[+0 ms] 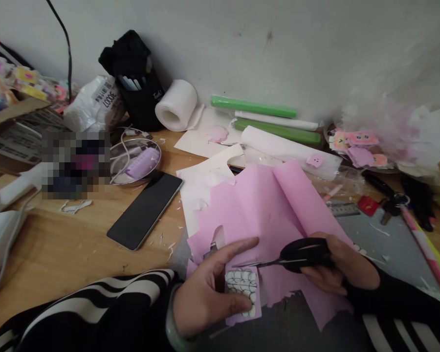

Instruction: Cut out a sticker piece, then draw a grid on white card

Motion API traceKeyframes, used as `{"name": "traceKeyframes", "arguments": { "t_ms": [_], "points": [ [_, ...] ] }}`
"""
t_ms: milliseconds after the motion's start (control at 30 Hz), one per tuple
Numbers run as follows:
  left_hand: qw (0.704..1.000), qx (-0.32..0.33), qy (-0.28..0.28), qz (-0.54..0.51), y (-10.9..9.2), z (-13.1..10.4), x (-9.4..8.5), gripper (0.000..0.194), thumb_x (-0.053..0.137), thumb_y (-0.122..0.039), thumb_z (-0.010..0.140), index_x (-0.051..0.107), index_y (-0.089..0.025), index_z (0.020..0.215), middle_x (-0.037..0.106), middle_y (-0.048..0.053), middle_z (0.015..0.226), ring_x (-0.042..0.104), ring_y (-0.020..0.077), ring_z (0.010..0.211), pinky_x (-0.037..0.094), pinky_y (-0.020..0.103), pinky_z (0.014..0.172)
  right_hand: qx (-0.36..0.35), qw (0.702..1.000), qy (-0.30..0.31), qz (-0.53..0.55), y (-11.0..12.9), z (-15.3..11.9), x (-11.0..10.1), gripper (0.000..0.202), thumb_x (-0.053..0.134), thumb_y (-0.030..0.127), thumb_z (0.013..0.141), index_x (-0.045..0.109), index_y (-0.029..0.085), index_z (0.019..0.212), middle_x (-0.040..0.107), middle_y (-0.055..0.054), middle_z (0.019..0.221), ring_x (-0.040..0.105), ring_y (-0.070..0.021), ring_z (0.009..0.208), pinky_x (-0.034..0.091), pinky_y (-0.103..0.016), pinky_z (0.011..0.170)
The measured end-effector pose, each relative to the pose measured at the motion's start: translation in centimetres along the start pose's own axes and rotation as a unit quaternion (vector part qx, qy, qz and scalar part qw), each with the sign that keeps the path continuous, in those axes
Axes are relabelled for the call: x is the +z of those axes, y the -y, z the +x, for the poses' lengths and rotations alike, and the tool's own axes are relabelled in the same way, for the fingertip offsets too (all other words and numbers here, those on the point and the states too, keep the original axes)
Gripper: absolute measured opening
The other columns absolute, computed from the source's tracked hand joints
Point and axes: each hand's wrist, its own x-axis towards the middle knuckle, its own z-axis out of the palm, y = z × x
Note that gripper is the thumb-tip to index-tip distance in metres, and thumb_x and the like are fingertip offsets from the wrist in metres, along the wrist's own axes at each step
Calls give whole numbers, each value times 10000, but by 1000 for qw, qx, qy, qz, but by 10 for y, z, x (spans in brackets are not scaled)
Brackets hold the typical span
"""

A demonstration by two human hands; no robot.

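In the head view, the left hand has its thumb pressed on a small white card drawn with dark scalloped lines, clamping it with its pink backing; the index finger stretches out apart from the thumb, over the large pink paper, and the other fingers are mostly hidden. The right hand has its fingers closed around the handles of black scissors, whose blades point left along the card's top edge; how far the blades are parted is hard to tell. The pink paper spreads in front of both hands, ragged along its near edge and curled into a roll on its right, partly over a grey mat.

Left of the paper, a dark phone lies on the wooden tabletop among white scraps. Behind it sits a bowl with a purple thing and a white cable. Farther back stand a black case of pens and a tissue roll, with a crumpled bag beside the case. Two green rolls lie near the wall, a white roll in front of them. To the right are painted cutouts, a ruler, a red tag and keys.
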Motion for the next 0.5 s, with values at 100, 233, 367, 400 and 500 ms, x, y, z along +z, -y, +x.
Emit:
{"name": "traceKeyframes", "arguments": {
  "t_ms": [100,233,367,400,500],
  "points": [
    [1000,4,9,-1,2,0,-1,663,746,-77,601,544,-303,1191,573,34,1149,534,116,773,411,185,629,7,1000,-17,11,7,-1,4,606,406,691,730,458,161,440,247,90,277,196,-31,205,103,-152,211],
    [1000,-9,14,-10,2,-1,-1,668,745,-83,603,537,-306,1198,585,37,1128,543,121,773,419,185,621,4,999,-32,26,10,-3,6,568,469,641,724,456,160,422,269,83,296,194,-29,213,81,-165,212],
    [1000,2,-3,-4,0,0,0,655,738,-57,593,560,-296,1177,579,38,1137,546,127,793,428,187,633,-14,1000,-5,-3,8,-2,5,594,420,707,710,439,167,462,268,91,294,182,-28,211,75,-169,213],
    [1000,1,4,-12,0,1,-1,656,735,-62,603,551,-300,1186,591,36,1107,543,111,738,425,178,598,-13,1000,6,-14,7,-1,5,600,429,729,687,440,167,476,262,97,285,185,-28,212,86,-164,217],
    [999,-4,16,-31,2,1,-1,646,735,-76,623,541,-315,1191,614,21,1017,512,75,637,410,154,544,19,997,50,-47,4,3,2,622,449,782,615,440,168,516,294,101,283,227,-26,222,144,-147,234]
  ]
}}
